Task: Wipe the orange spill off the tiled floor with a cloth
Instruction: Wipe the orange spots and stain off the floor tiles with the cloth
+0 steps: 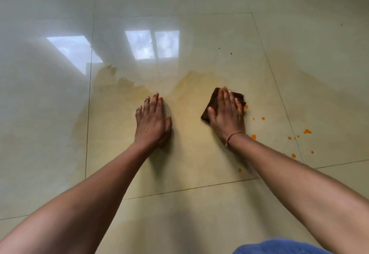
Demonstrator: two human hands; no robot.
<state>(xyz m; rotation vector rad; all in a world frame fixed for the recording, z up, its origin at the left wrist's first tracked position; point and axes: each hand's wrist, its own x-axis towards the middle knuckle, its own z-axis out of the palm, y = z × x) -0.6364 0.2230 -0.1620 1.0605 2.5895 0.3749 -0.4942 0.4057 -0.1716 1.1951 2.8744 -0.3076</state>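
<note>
Your right hand [226,114] lies palm down on the dark brown cloth [212,104], its fingers [225,98] straight and close together, pressing the cloth flat against the tiled floor [179,213] without curling round it. Your left hand [152,122] rests flat on the bare tile at 9 o'clock from the cloth, well apart from it, fingers straight and slightly spread, holding nothing; it appears to serve as a brace. Judge the task as partly done. A pale yellowish film [123,83] covers the tile around both hands and reaches out toward 10 o'clock and 12 o'clock; it reads as spill already spread thin by wiping, not yet lifted. Unwiped orange drops are plainly present. One small drop [246,106] touches the cloth edge at 3 o'clock. A scatter lies from 4 o'clock to 5 o'clock, including a round drop [253,137] near your right wrist and the largest blot [307,131] farther out beyond the grout line. One drop [240,170] sits at 6 o'clock beside your right forearm. Two specks [231,53] lie far out at 12 o'clock. Work left, by this evidence: clear the drops on the right side, then go over the yellowish film until the tile shows no tint.
</note>
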